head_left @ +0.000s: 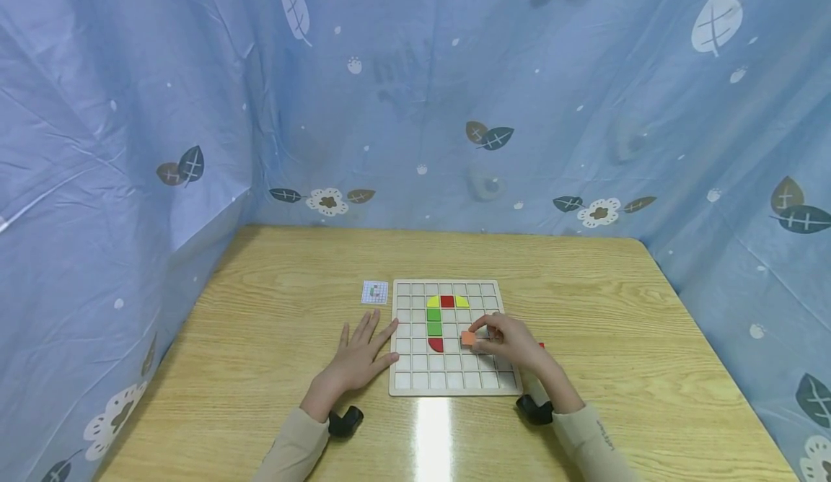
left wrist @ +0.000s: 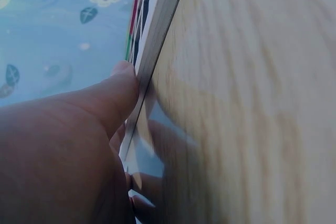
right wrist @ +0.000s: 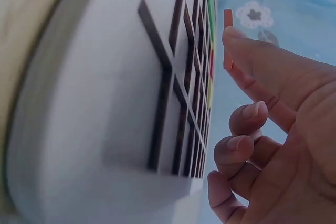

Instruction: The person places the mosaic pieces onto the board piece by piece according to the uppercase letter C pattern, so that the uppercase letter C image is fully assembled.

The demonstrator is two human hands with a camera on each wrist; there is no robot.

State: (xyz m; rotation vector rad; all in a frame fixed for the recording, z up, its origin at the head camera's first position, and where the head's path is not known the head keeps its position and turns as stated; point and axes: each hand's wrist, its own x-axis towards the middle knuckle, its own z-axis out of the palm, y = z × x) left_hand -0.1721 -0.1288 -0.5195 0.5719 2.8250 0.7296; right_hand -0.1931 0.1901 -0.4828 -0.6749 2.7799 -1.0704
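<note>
Between thumb and forefinger my right hand (head_left: pixel 509 339) pinches an orange square tile (head_left: pixel 468 338), raised above the grid board (head_left: pixel 415 382). The right wrist view shows this orange tile (right wrist: pixel 228 39) edge-on, apart from the board, with the other fingers curled. Spread flat on the table, my left hand (head_left: pixel 355 361) touches the board's left edge with its thumb and forefinger. On the board lie two yellow curved tiles, a red square tile (head_left: pixel 447 301) between them, two green square tiles (head_left: pixel 434 322) in a column, and a red curved tile (head_left: pixel 436 345) below.
A small printed grid card (head_left: pixel 374 292) with a coloured pattern lies left of the board's top corner. Something red (head_left: pixel 542 345) shows partly behind the right wrist. The wooden table (head_left: pixel 299 265) is bounded by a blue patterned curtain (head_left: pixel 415 107).
</note>
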